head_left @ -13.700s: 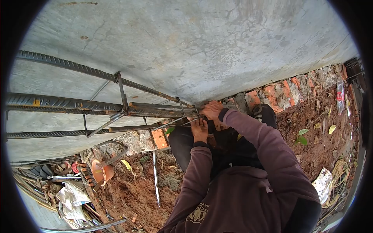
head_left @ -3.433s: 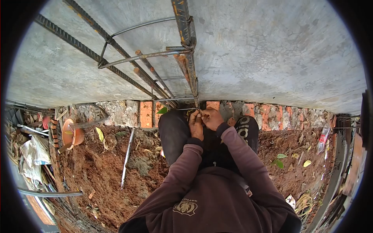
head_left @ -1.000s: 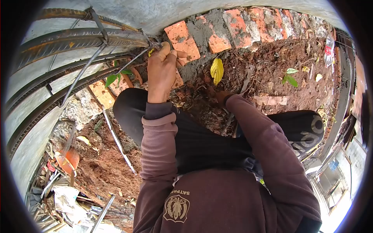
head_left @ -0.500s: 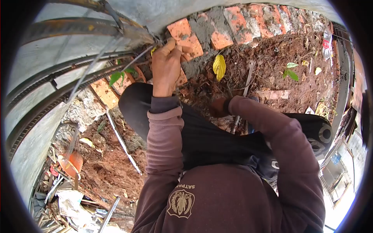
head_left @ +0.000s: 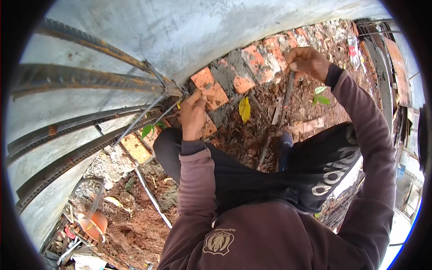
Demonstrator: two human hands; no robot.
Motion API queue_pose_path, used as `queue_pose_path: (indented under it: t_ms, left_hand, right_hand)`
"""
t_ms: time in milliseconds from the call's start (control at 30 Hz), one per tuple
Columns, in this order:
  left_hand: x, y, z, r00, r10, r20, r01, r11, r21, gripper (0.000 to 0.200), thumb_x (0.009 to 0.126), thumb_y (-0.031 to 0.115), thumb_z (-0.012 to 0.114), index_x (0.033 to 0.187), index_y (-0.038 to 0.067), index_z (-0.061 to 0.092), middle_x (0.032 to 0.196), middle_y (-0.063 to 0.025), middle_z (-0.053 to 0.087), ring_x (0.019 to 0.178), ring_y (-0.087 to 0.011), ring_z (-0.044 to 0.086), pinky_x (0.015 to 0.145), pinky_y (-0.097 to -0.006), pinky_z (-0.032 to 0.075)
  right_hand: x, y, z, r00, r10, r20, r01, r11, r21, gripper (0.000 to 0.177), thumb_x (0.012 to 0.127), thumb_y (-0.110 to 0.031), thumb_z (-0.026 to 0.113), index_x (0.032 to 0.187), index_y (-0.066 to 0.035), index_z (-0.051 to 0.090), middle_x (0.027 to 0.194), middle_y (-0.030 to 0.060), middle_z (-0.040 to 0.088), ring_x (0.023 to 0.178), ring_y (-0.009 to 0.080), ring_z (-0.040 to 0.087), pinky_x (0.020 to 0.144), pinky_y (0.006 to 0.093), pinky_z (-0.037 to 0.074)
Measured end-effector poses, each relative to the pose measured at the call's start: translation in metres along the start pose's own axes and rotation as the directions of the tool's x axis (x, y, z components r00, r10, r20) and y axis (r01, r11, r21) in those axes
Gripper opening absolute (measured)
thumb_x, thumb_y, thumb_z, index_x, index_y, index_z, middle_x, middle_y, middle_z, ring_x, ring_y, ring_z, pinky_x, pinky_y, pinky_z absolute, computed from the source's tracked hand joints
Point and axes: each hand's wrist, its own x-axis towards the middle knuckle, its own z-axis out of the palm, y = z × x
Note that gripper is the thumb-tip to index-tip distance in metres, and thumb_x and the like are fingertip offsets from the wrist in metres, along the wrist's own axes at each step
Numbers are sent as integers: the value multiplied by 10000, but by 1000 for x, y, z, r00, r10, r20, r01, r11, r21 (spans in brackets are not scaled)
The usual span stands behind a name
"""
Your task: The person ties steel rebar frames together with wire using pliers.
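My left hand [head_left: 193, 116] is closed in a pinch beside an orange brick [head_left: 217, 96] and near the ends of the rusty steel bars; whatever its fingers hold is hidden. Two orange brick faces lie just beyond it, with wet grey mortar [head_left: 219, 114] alongside. My right hand [head_left: 310, 63] is raised on the right, thumb and fingers closed round the top of a dark, slender stick [head_left: 286, 96]. The stick slants down from my fingers over the soil towards my legs.
Ribbed steel bars [head_left: 90, 81] jut in from the left along a grey wall [head_left: 180, 27]. A curved row of bricks [head_left: 272, 49] follows the wall. On the soil are a yellow leaf [head_left: 244, 109] and a clear plastic bottle [head_left: 353, 47]. An orange scoop-like piece [head_left: 93, 225] lies lower left.
My right hand has risen from the soil near my legs to the upper right, now with the stick. My left hand stays by the brick. The view has shifted.
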Motion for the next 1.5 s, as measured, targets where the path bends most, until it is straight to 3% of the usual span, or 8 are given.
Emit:
queue_pose_path:
  t_ms: [367, 500, 567, 600, 700, 767, 1033, 1500]
  left_hand:
    - [3, -4, -2, 998, 45, -46, -45, 999, 16, 464, 958, 88, 538, 1353, -127, 424, 962, -129, 717, 685, -76, 564, 540, -200, 395]
    - [2, -1, 3, 996, 54, -73, -49, 996, 68, 485, 962, 109, 528, 1371, -122, 406, 957, -110, 718, 678, -63, 555, 532, -193, 380]
    - [-3, -5, 11, 990, 61, -123, -56, 997, 44, 493, 961, 110, 529, 1377, -120, 398, 952, -97, 719, 675, -59, 551, 526, -192, 374]
    - [-2, -10, 12, 987, 94, -128, -85, 993, 76, 500, 961, 117, 535, 1380, -118, 394, 946, -83, 718, 671, -58, 546, 521, -192, 374]
    - [0, -13, 18, 977, 98, -188, -82, 992, 92, 495, 961, 121, 540, 1376, -112, 405, 943, -83, 717, 670, -58, 543, 523, -196, 381]
    - [4, -22, 17, 973, 132, -191, -119, 990, 80, 499, 960, 123, 543, 1383, -102, 402, 940, -75, 717, 669, -58, 542, 526, -201, 385]
    - [-10, -21, 42, 954, 64, -294, -81, 996, -46, 485, 969, 101, 530, 1412, -43, 392, 924, -80, 708, 708, -72, 552, 620, -225, 456]
    - [-19, -39, 48, 934, 117, -338, -159, 982, -99, 498, 995, 83, 483, 1468, 26, 340, 909, -116, 705, 752, -123, 599, 722, -263, 495]
  right_hand:
    - [-4, 8, -117, 823, -76, -563, 262, 930, 257, 147, 940, -126, 572, 1042, -21, 590, 976, 103, 654, 802, 180, 679, 804, 300, 600]
    - [73, 79, -146, 726, 45, -687, -403, 837, -371, 222, 905, -222, 627, 1025, -41, 674, 919, 167, 707, 809, 236, 695, 741, 379, 582]
    - [86, 109, -143, 649, -536, -541, -250, 521, -816, 284, 899, -314, 631, 1002, -57, 697, 862, 203, 703, 743, 318, 687, 684, 432, 555]
    - [86, 103, -142, 743, -243, -624, -385, 607, -695, 295, 893, -317, 603, 997, -59, 704, 961, 225, 681, 867, 396, 654, 807, 452, 520]
    - [87, 95, -97, 881, -134, -454, -365, 419, -831, 281, 896, -181, 552, 1153, -120, 647, 1064, 184, 676, 990, 381, 636, 863, 459, 511]
    - [98, 124, -88, 886, -456, -81, 147, 443, -884, 405, 848, -84, 566, 1251, -128, 579, 1302, 158, 569, 1185, 361, 547, 967, 446, 471]
    - [174, 111, -24, 984, -150, 99, 71, -181, -981, 635, 906, -241, 592, 1465, -127, 315, 1473, 148, 393, 1354, 316, 387, 1117, 470, 305]
    - [161, 79, -24, 999, -13, -31, -32, -86, -996, 777, 813, -149, 670, 1482, -103, 277, 1461, 197, 375, 1305, 368, 435, 1002, 467, 458]
